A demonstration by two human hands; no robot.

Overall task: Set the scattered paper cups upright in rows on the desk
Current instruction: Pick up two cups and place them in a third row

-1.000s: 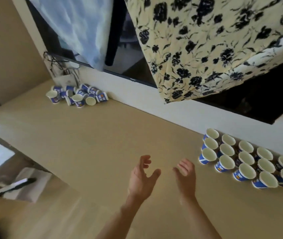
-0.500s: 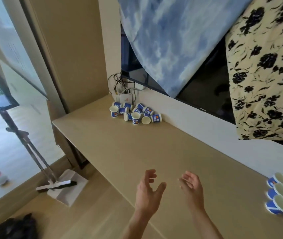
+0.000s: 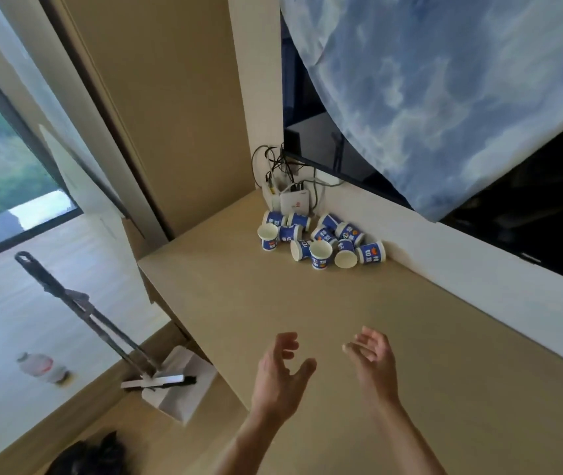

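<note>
Several blue-and-white paper cups (image 3: 321, 240) lie in a loose heap at the far left corner of the tan desk (image 3: 307, 303), against the white wall strip. Most lie on their sides; one cup (image 3: 268, 235) at the heap's left and one cup (image 3: 320, 254) at its front stand upright. My left hand (image 3: 282, 371) and my right hand (image 3: 372, 358) hover over the desk near its front, well short of the heap. Both have curled, spread fingers and hold nothing.
A white box with tangled cables (image 3: 294, 200) stands in the corner behind the cups. A dark screen (image 3: 530, 217) with a blue cloth (image 3: 444, 97) over it hangs above the wall strip. Left of the desk edge, a mop (image 3: 102, 334) and a bottle (image 3: 42, 366) are on the floor.
The view has swung left: the rows of upright cups at the right have left the frame and the heap of scattered cups is now nearer and more central. Both hands stay empty.
</note>
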